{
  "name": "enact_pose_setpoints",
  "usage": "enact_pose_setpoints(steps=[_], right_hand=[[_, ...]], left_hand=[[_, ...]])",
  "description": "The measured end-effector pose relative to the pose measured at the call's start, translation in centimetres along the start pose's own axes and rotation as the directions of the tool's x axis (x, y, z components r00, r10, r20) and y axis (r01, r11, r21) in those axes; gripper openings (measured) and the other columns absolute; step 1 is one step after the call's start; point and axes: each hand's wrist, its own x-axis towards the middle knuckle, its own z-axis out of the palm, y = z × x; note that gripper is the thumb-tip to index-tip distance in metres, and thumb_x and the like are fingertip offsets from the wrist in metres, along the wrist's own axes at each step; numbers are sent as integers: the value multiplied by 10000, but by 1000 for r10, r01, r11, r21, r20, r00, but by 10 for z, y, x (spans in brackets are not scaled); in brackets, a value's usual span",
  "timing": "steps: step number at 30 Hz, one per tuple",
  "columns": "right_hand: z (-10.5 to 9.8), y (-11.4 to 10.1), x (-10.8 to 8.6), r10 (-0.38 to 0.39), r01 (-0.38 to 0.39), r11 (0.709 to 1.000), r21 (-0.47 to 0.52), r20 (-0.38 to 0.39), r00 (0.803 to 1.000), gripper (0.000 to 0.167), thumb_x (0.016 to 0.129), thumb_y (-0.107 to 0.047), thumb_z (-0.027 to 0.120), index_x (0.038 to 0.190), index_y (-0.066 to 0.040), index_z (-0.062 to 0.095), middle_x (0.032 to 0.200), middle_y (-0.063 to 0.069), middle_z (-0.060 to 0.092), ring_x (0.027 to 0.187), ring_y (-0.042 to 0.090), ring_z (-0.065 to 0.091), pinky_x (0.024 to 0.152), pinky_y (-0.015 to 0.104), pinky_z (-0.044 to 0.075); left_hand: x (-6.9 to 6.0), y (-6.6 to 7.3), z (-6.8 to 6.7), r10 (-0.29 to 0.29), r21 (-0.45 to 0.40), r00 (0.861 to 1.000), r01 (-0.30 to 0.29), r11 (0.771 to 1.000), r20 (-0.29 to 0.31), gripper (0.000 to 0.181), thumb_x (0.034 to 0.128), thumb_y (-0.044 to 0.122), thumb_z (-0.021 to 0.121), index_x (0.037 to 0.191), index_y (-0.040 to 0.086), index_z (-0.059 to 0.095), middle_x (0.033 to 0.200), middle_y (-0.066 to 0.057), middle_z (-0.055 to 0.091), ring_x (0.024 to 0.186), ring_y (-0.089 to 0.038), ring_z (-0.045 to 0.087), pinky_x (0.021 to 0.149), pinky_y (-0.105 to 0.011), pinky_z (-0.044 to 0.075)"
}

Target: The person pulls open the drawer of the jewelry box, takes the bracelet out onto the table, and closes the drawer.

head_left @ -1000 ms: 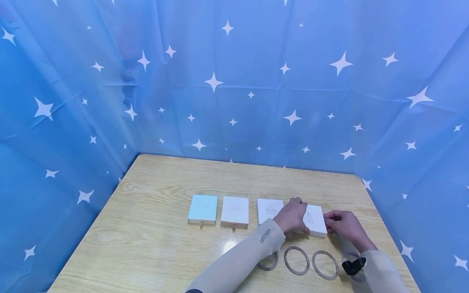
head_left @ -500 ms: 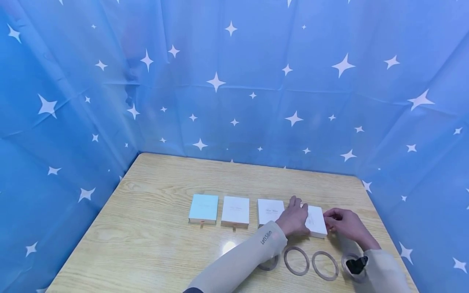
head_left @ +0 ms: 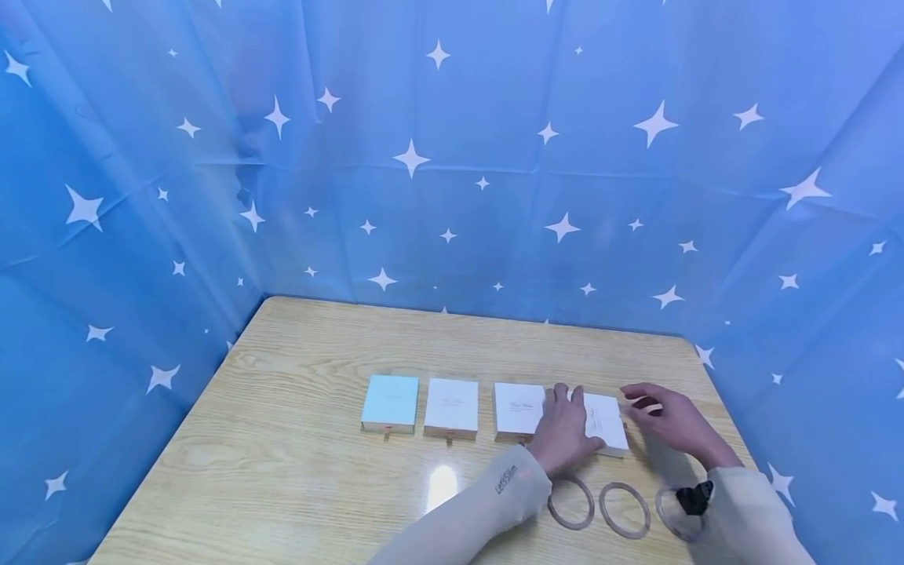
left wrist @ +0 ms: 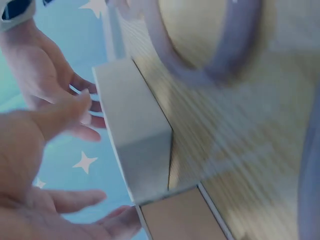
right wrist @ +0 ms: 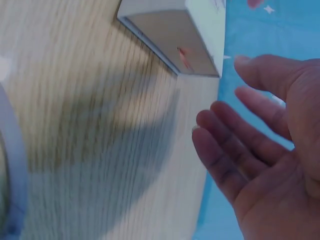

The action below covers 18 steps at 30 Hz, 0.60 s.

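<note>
My left hand (head_left: 567,431) lies over the left part of the rightmost white box (head_left: 607,428), fingers spread and thumb near its front edge. In the left wrist view, the thumb and fingers are extended beside that box (left wrist: 135,115); whether they touch it is unclear. My right hand (head_left: 671,420) hovers just off the box's right side, fingers loosely bent with nothing between them. A small pinkish tab (right wrist: 183,57) shows on that side of the box in the right wrist view. Directly left of my left hand stands another white box (head_left: 518,412).
Further left on the wooden table (head_left: 282,471) sit a pale pinkish-white box (head_left: 451,408) and a light blue box (head_left: 390,404). Several greyish rings (head_left: 625,535) lie in front of the boxes, partly under my forearms. A blue star-patterned curtain (head_left: 466,212) surrounds the table.
My right hand has let go of the box's right side and moved slightly up and away. The left hand has shifted a little left, and the box stays nearly in place.
</note>
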Motion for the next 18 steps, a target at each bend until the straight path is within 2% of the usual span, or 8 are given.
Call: enact_pose_setpoints(steps=[3, 7, 12, 18], right_hand=[[0, 0, 4, -29, 28, 999, 19, 23, 999, 402, 988, -210, 691, 1344, -32, 640, 1297, 186, 679, 1099, 380, 669, 803, 251, 587], [0, 2, 8, -61, 58, 997, 53, 57, 997, 392, 984, -201, 695, 1339, -41, 645, 1306, 175, 673, 1124, 402, 654, 837, 276, 595], [2, 5, 12, -72, 63, 994, 88, 101, 992, 359, 981, -167, 692, 1316, -41, 659, 1283, 181, 676, 1137, 417, 652, 855, 260, 593], [2, 4, 14, -50, 35, 993, 116, 127, 991, 356, 976, -144, 692, 1314, -35, 660, 1283, 216, 668, 1152, 428, 655, 827, 202, 582]], left_hand=[[-4, 3, 0, -61, -27, 998, 60, 998, -35, 779, 764, 515, 869, 1358, 113, 567, 1198, -31, 536, 1063, -129, 517, 753, -162, 518], [-8, 7, 1, -118, -95, 992, 114, 989, -39, 714, 748, 452, 895, 1278, 74, 602, 1139, -33, 556, 967, -121, 564, 731, -174, 529], [-9, 8, 2, -149, -136, 989, 146, 980, -10, 619, 770, 371, 889, 1229, 39, 640, 1125, -51, 572, 936, -125, 604, 749, -174, 551], [-7, 8, 2, -167, -121, 986, 167, 979, 9, 571, 780, 355, 884, 1208, 39, 676, 1122, -52, 593, 929, -114, 628, 788, -171, 563]])
